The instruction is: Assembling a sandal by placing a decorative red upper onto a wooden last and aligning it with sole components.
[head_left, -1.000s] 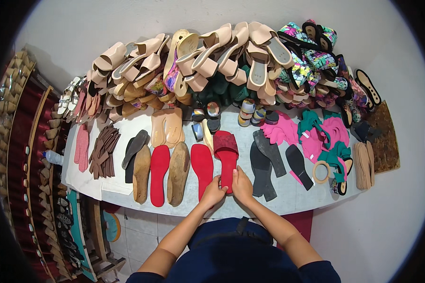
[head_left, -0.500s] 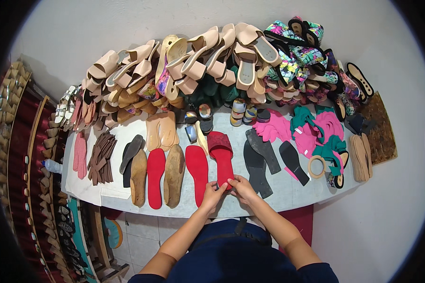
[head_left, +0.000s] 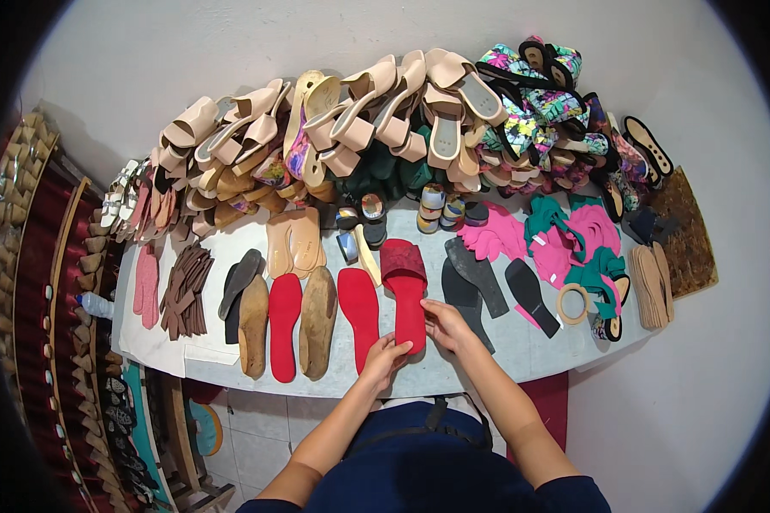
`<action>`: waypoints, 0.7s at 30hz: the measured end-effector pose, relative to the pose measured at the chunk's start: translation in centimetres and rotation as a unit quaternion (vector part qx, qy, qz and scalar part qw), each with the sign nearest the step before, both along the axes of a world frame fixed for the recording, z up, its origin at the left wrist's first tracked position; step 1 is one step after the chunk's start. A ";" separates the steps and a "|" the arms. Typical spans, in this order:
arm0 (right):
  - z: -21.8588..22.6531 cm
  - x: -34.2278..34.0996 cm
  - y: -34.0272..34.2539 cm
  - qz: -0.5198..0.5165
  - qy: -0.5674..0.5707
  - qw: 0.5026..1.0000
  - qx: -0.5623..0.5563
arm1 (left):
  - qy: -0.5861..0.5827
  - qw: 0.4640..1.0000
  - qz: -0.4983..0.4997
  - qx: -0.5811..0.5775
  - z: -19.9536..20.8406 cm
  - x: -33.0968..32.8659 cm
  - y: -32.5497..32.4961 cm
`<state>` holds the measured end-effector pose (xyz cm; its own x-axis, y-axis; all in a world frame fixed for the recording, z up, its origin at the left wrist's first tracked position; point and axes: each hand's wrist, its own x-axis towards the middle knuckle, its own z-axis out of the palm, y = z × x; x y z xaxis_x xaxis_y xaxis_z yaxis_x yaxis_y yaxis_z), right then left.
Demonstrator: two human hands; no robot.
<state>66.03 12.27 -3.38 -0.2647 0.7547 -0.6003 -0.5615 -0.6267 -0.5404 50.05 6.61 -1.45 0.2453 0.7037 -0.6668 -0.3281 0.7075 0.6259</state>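
A red slide sandal (head_left: 409,312) with a patterned dark red strap lies before me, toe end pointing away. My left hand (head_left: 386,362) is closed on the left edge of its heel end, thumb on top. On the sandal's right edge, farther up, my right hand (head_left: 444,327) pinches with bent fingers. Just left of it is a separate red insole (head_left: 359,312), close to my left hand. Another red insole (head_left: 284,329) lies between two wooden shoe lasts (head_left: 316,321) (head_left: 252,325).
Behind stands a high heap of beige heeled sandals (head_left: 376,107) and patterned shoes (head_left: 530,103). Black soles (head_left: 464,308), pink cloth pieces (head_left: 492,229), a tape roll (head_left: 572,303) and stacked tan insoles (head_left: 651,286) lie to the right. Brown strips (head_left: 188,291) are at left, near shelves of lasts.
My right hand has slid from the sandal's heel end up along its right edge. The left hand keeps its hold at the heel, and the sandal has shifted slightly.
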 end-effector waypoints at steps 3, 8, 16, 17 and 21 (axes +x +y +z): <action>0.9 -0.4 0.1 -0.004 0.017 0.999 0.039 | -0.016 0.999 0.021 0.037 0.5 -0.4 -0.6; 2.5 -1.5 0.7 -0.026 0.094 0.991 0.092 | -0.012 0.995 0.006 0.098 1.6 -1.2 -0.6; 5.1 -4.3 2.4 0.020 0.112 0.982 0.147 | -0.003 0.991 0.030 0.131 2.9 -3.9 -1.6; 5.5 -5.2 2.6 0.031 0.114 0.982 0.148 | -0.002 0.990 0.041 0.132 3.1 -4.5 -1.8; 7.7 -10.0 3.2 0.096 0.144 0.972 0.159 | -0.013 0.983 0.110 0.148 3.9 -7.9 -2.9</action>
<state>56.02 15.46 4.28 -0.5415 0.8098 -0.2259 -0.6069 -0.5625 -0.5615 42.19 3.75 2.48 0.0795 0.9038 -0.4205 -0.4721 0.4057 0.7827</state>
